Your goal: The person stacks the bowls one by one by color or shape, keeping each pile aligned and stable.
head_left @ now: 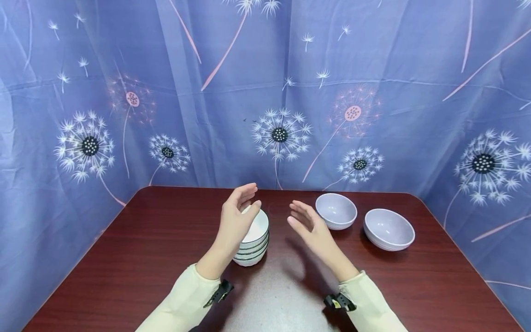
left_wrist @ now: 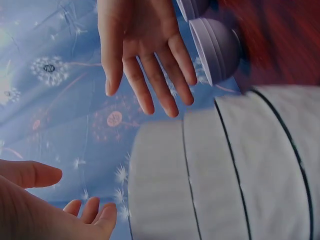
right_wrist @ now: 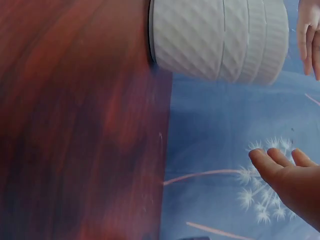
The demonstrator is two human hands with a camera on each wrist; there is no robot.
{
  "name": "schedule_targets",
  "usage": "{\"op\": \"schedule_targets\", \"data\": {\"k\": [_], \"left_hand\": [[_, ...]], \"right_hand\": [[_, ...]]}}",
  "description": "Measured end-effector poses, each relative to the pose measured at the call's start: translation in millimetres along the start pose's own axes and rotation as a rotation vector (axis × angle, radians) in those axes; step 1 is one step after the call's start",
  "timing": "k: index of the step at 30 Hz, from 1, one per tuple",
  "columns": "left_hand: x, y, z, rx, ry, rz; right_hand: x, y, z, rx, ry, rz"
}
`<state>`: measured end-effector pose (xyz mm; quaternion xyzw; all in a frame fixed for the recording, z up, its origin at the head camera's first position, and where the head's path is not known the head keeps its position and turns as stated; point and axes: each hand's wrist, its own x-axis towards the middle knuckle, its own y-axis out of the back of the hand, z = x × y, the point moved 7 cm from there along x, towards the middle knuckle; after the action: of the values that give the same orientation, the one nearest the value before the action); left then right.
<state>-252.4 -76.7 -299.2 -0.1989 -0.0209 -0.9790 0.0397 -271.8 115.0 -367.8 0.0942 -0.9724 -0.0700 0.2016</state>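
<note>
A stack of several white bowls [head_left: 250, 252] with dark rims stands on the table, left of the middle. My left hand [head_left: 236, 216] is raised beside the stack and hides part of its top in the head view, its fingers relaxed and holding nothing. To the right of the stack, apart from it, my right hand [head_left: 311, 230] hovers with relaxed fingers and an empty palm turned inward. In the right wrist view the stacked bowls [right_wrist: 200, 37] show a quilted pattern on their outer sides. The left wrist view has dark lines along the rims of the stacked bowls [left_wrist: 210, 175].
Two pale grey-lilac bowls, one nearer the back [head_left: 336, 210] and one farther right [head_left: 389, 229], sit separately on the right side. The dark red wooden table [head_left: 145, 258] has rounded back corners. A blue dandelion-print curtain [head_left: 232, 115] hangs behind and around it.
</note>
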Motion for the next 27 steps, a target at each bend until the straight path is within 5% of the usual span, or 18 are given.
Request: {"op": "schedule_targets", "data": {"k": [12,27], "left_hand": [[-4.0,-48.9,4.9,-0.012,-0.097,-0.073],[0.4,-98.8,-20.9,-0.012,0.003,-0.093]], "right_hand": [[-2.1,44,-8,-0.09,0.031,0.088],[-16.5,92,-7,-0.168,0.035,0.177]]}}
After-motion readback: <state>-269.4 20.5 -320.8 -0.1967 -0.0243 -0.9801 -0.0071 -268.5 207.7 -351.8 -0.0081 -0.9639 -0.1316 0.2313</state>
